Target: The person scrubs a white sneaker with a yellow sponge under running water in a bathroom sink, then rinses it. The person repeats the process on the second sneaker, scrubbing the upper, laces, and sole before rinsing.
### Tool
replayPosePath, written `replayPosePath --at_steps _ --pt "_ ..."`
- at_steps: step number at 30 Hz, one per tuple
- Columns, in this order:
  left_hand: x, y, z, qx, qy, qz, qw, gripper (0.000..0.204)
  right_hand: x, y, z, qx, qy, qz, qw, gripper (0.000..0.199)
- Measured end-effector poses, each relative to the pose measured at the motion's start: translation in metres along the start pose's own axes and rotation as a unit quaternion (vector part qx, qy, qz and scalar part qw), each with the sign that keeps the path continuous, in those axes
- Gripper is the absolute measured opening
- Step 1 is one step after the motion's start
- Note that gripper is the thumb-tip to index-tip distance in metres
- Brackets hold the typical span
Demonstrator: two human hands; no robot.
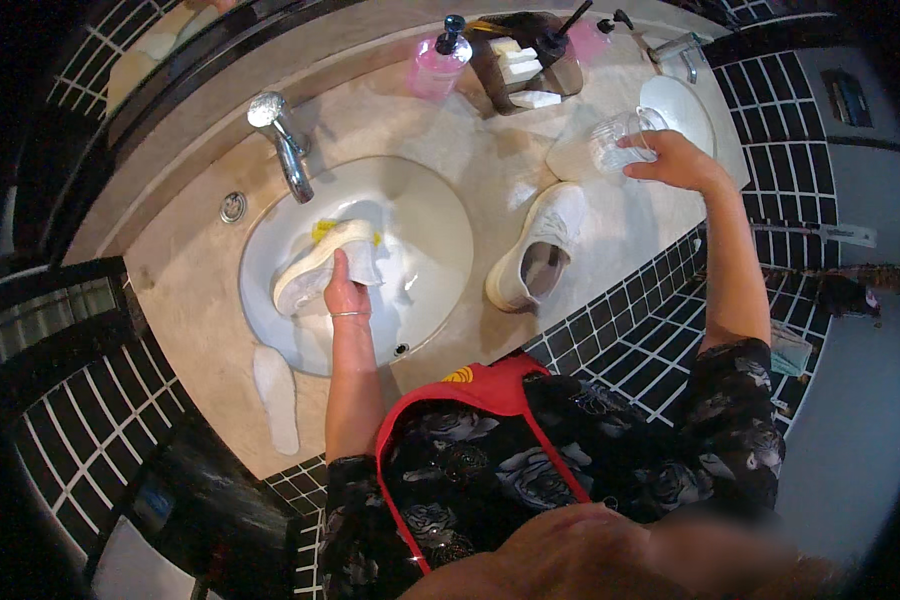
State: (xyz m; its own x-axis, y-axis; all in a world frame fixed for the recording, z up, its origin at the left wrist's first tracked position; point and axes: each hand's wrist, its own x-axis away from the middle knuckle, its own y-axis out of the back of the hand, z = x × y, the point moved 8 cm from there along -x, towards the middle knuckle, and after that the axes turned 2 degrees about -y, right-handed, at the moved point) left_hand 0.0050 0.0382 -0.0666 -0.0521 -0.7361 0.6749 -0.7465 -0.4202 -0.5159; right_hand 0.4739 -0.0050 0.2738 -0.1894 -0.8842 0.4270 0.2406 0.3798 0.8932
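My left hand (344, 293) grips a white sneaker (320, 265) by its heel, held over the round white sink basin (425, 225). A yellow sponge (322, 229) peeks out behind the shoe. My right hand (678, 160) is stretched far right and holds a clear glass cup (620, 140) above the counter. The second white sneaker (540, 248) lies on the beige stone counter (470, 140) between the two hands, its opening facing me.
A chrome tap (282, 140) stands behind the basin. A pink soap dispenser (438, 60) and a brown tray of soaps (525, 65) sit at the back. A white insole (275, 395) lies at the counter's front left. A second basin (685, 105) is at far right.
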Motion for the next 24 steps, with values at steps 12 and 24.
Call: replayPosePath --at_steps 12,24 --pt "0.000 0.002 -0.004 -0.016 0.001 0.003 1.000 0.049 0.033 -0.013 -0.089 -0.402 -0.081 -0.184 0.893 0.039" --pt "-0.006 0.003 -0.005 -0.051 0.020 0.018 0.998 0.049 0.069 -0.052 -0.109 -0.664 -0.029 -0.283 0.692 0.038"
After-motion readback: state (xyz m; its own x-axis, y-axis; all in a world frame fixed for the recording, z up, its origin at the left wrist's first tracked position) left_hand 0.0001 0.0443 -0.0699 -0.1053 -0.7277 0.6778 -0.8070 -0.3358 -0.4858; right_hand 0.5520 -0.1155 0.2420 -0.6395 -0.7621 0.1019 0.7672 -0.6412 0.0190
